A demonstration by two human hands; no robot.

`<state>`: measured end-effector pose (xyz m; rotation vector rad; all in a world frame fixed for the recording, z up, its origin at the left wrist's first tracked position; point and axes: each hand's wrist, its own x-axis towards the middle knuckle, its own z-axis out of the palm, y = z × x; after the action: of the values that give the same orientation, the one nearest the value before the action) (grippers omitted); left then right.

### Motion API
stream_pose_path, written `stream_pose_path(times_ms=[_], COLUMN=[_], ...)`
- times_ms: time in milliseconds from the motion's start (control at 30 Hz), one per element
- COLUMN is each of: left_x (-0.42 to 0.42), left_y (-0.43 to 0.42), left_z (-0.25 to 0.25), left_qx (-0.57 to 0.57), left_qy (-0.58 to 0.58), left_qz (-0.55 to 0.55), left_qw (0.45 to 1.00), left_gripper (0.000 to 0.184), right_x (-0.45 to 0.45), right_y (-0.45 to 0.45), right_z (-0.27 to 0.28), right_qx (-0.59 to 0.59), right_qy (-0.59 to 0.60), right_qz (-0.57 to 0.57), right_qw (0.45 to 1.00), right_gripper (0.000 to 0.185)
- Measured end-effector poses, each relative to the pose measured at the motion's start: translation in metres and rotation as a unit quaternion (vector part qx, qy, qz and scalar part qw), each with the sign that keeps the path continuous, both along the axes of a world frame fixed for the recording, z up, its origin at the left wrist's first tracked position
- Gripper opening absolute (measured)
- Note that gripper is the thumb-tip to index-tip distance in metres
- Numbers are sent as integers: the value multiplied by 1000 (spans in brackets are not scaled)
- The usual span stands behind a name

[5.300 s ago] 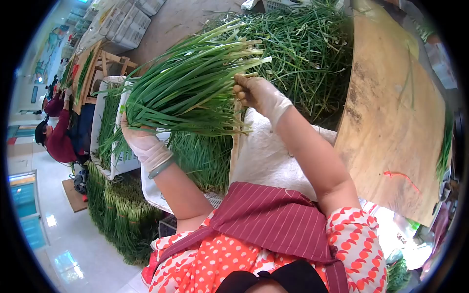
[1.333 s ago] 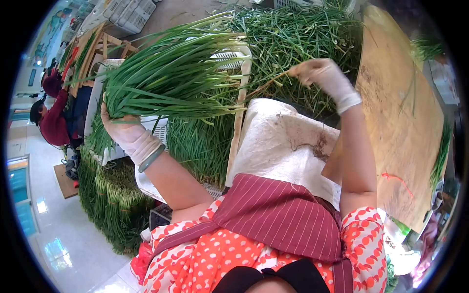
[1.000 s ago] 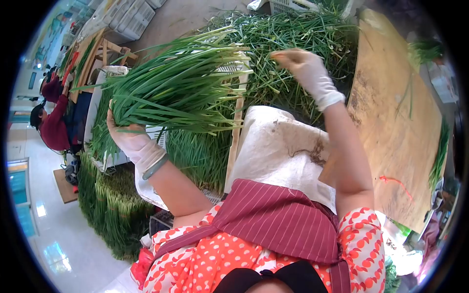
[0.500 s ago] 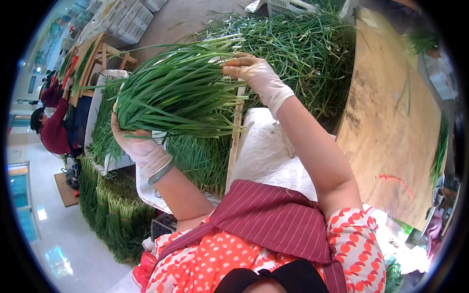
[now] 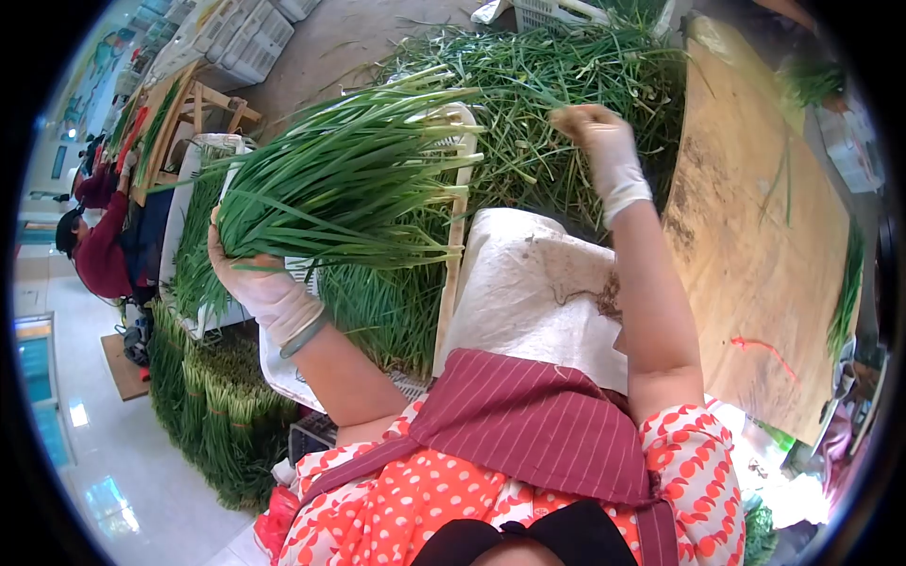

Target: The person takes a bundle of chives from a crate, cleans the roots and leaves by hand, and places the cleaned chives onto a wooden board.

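Observation:
A large bunch of long green leafy stalks (image 5: 330, 184) lies across my left hand (image 5: 253, 274), its pale ends pointing right. My gloved left fingers wrap round the leaf end of the bunch. My right hand (image 5: 599, 141), also gloved, is raised away from the bunch, over a heap of loose green stalks (image 5: 566, 85). Its fingers are pinched together; what they hold, if anything, is too small to make out. Under the bunch stands a white crate (image 5: 455, 255) with more green stalks (image 5: 387, 307) in it.
White cloth (image 5: 528, 292) covers my lap. At the right lies a wooden board (image 5: 755, 245) with a red string (image 5: 766, 351). Tied bundles (image 5: 222, 406) stand on the floor at the left. Stacked white crates (image 5: 241, 42) are at the back left. A person in dark red (image 5: 102, 255) is at the far left.
My right hand went to the pale ends of the bunch and has since moved right, away over the loose heap. My left hand still holds the bunch in nearly the same place.

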<state>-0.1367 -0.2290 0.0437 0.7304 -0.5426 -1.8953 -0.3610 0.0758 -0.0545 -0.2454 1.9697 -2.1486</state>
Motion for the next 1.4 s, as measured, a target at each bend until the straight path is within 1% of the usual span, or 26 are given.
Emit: stream_pose_path(times_ms=[100, 133, 167, 200, 233, 267, 300, 333, 367, 433, 467, 533, 567, 633, 667, 733, 800, 933, 1000, 1067, 1133, 1200, 1267, 1300, 1333, 1400], left_x=[7, 7, 6, 4, 3, 1, -1, -2, -4, -9, -10, -12, -12, -11, -9, -2, 1, 5, 0, 0, 0, -1, 1, 1, 2, 1], left_y=[-9, -11, -12, -10, -6, -2, 0, 2, 5, 13, 17, 21, 21, 19, 18, 7, 0, 0, 12, 10, 7, 4, 2, 1, 2, 3], left_z=[-9, -10, -11, -9, -7, -6, -6, -6, -5, -2, 0, -1, -2, -2, -3, -7, -12, -13, -4, -6, -8, -13, -15, -15, -15, -14], left_qx=[-43, -42, -42, -42, -34, -26, -26, -27, -30, -31, -31, -45, -57, -48, -38, -14, -33, -50, -54, -40, -25, -26, -33, -42, -42, -47], left_qy=[8, 9, 11, 13, -3, -20, -21, -25, -29, -29, -28, -25, -23, -8, 6, 17, 33, 51, -1, -4, -5, 11, 5, 0, 0, 2], left_qz=[9, 8, 8, 7, 5, 1, 0, -3, -8, -8, -6, -2, 4, -2, -7, -40, -40, -51, -18, -14, -10, -14, -9, -2, -3, -9], left_qw=[999, 999, 999, 999, 999, 999, 999, 999, 999, 999, 999, 999, 998, 999, 999, 999, 998, 996, 998, 999, 1000, 1000, 999, 999, 999, 999], left_gripper=[29, 30, 32, 32, 33, 34, 34, 34, 34, 33, 32, 32, 31, 30, 29, 25, 26, 27, 28, 27, 27, 25, 24, 23, 23, 22], right_x=[-36, -44, -47, -49, -34, -16, 5, 27, 36, 52, 53, 59, 60, 62, 61, 58, 60, 55, 42, 27, 15, -10, -32, -34, -26, 0], right_y=[43, 49, 52, 53, 41, 21, -1, -20, -38, -70, -84, -100, -103, -106, -105, -98, -86, -49, -29, -4, 17, 37, 54, 56, 46, 12], right_z=[-24, -29, -41, -50, -29, -8, 16, 38, 35, 50, 51, 48, 45, 40, 37, 33, 36, 52, 39, 43, 41, 22, 3, -11, 1, 25], right_qx=[-22, 53, 205, 348, 315, 269, 242, 145, 157, 251, 269, -25, -27, -185, -185, -201, -153, 56, 97, 145, 83, 116, 333, 304, 304, 260], right_qy=[-71, -68, 79, 222, 297, 241, 119, 53, 70, 3, -23, -152, -150, -299, -298, -256, -172, -57, 1, -36, -53, -8, 41, 111, 111, 280], right_qz=[-185, -247, -271, -284, -209, -92, -12, 79, 123, 125, 126, 115, 114, 95, 95, 158, 172, 276, 301, 337, 298, 197, -21, -70, -70, -6], right_qw=[980, 965, 937, 865, 877, 928, 963, 985, 977, 960, 955, 981, 982, 931, 932, 932, 958, 958, 949, 930, 949, 973, 942, 944, 944, 924], right_gripper=[21, 20, 25, 31, 31, 27, 21, 23, 31, 48, 40, 33, 33, 41, 41, 30, 27, 30, 30, 30, 30, 28, 29, 31, 31, 32])
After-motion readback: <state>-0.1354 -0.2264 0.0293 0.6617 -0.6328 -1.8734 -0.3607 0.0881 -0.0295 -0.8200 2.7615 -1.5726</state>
